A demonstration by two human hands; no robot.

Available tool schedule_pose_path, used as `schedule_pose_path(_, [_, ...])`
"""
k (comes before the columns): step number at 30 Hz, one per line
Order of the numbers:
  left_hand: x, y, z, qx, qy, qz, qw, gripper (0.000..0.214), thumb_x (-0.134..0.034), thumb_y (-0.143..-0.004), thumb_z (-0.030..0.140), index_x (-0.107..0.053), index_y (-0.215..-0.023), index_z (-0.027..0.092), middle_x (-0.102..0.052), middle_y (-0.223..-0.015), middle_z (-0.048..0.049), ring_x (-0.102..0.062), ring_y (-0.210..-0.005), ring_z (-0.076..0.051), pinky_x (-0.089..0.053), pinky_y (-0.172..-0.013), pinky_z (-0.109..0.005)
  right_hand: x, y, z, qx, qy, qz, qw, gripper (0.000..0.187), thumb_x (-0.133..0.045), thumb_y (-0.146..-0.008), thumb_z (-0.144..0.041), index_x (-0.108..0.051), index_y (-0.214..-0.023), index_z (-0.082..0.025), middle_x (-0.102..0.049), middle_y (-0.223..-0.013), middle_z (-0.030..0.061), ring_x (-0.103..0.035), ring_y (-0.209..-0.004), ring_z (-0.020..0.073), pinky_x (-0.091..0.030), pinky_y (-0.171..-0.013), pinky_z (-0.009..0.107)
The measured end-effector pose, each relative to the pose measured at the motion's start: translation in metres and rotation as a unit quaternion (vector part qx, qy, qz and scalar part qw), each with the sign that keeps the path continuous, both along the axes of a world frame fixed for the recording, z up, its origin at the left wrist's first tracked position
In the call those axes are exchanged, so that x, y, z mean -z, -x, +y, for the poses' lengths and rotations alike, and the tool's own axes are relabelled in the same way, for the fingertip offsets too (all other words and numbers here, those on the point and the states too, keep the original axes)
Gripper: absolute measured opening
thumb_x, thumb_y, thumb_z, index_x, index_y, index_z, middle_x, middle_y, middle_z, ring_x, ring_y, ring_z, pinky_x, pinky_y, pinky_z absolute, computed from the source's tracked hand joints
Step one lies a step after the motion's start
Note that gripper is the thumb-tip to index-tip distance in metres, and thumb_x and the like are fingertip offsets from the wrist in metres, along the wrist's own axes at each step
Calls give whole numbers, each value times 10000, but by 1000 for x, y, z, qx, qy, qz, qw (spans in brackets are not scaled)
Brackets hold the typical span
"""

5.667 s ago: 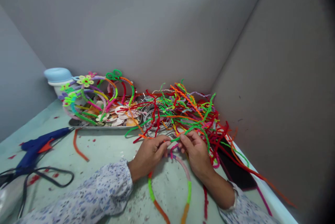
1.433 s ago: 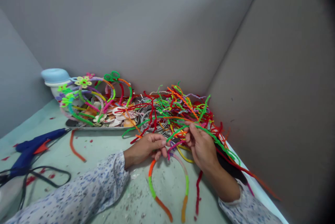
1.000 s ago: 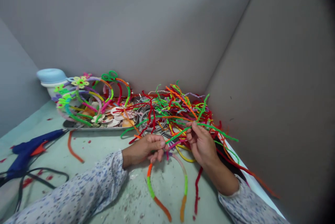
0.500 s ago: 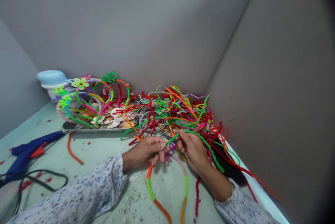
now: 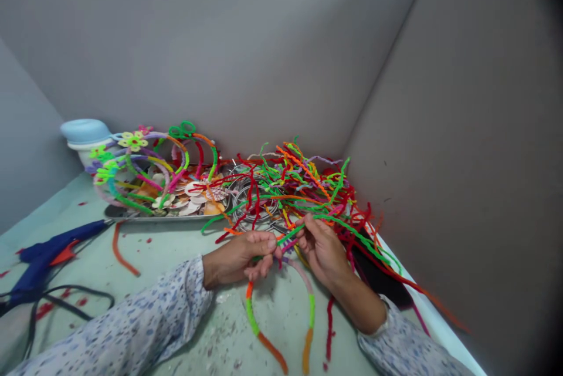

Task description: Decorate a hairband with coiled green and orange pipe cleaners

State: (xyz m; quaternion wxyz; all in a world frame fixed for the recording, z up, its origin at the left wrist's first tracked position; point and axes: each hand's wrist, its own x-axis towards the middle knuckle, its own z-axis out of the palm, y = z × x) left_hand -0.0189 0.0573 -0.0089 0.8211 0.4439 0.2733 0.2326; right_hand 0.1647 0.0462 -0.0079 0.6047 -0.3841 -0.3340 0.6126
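My left hand (image 5: 240, 256) is closed around the top of a headband (image 5: 259, 329) wrapped in orange, green and pink pipe cleaner, which arcs down over the table toward me. My right hand (image 5: 323, 247) pinches a green pipe cleaner (image 5: 352, 232) beside the left thumb, at the headband's top. The green strand trails off to the right over a tangled pile of coloured pipe cleaners (image 5: 303, 182).
A metal tray (image 5: 149, 216) at the back left holds finished decorated headbands (image 5: 149, 159) and shell-like pieces. A blue glue gun (image 5: 53, 250) with a black cord lies at the left. A pale blue lidded container (image 5: 85, 135) stands in the corner. Grey walls close in behind and right.
My right hand has swung the green pipe cleaner around and come back down close to my left hand at the headband's top. The left hand has kept its hold.
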Motion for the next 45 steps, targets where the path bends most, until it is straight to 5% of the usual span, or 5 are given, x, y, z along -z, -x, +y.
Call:
schedule_pose_path(10, [-3, -6, -11, -65, -111, 45, 991, 397, -663, -755, 304, -501, -1089, 163, -637, -750, -26, -511, -501, -65, -364, -471, -172, 19, -2, 3, 70, -28, -139, 987, 330, -562, -800, -487, -607, -734, -167, -562, -528, -18, -472, -436, 91, -341, -424, 209])
schedule_pose_path(15, [1, -11, -17, -208, -310, 164, 913, 258, -611, -782, 264, -537, -1016, 183, -606, -802, -14, -562, -728, -135, -424, -635, -230, 17, -3, 2, 106, -41, -157, 981, 324, -541, -810, -500, -603, -777, -184, -574, -542, -27, -484, -457, 101, -357, -443, 221])
schedule_pose_path(21, [5, -8, -13, -292, -379, 243, 844, 161, -564, -805, 303, -561, -919, 189, -595, -771, 3, -529, -649, -120, -400, -578, -215, 11, -2, -1, 127, -38, -202, 970, 362, -531, -807, -517, -568, -681, -180, -566, -521, -19, -477, -443, 101, -357, -436, 224])
schedule_pose_path(36, [6, -6, -12, -228, -285, 195, 910, 260, -444, -875, 404, -550, -826, 171, -637, -645, -7, -429, -434, -70, -297, -407, -171, 13, -6, 1, 128, -20, -190, 973, 391, -549, -775, -554, -567, -669, -178, -566, -540, -10, -499, -474, 106, -385, -460, 222])
schedule_pose_path(45, [0, -3, -2, -157, -110, 51, 980, 311, -501, -846, 417, -526, -1011, 154, -567, -501, 40, -298, -307, -32, -172, -332, -162, 17, -8, 4, 121, -43, -111, 985, 333, -564, -783, -524, -591, -762, -192, -567, -613, -22, -499, -511, 93, -380, -465, 198])
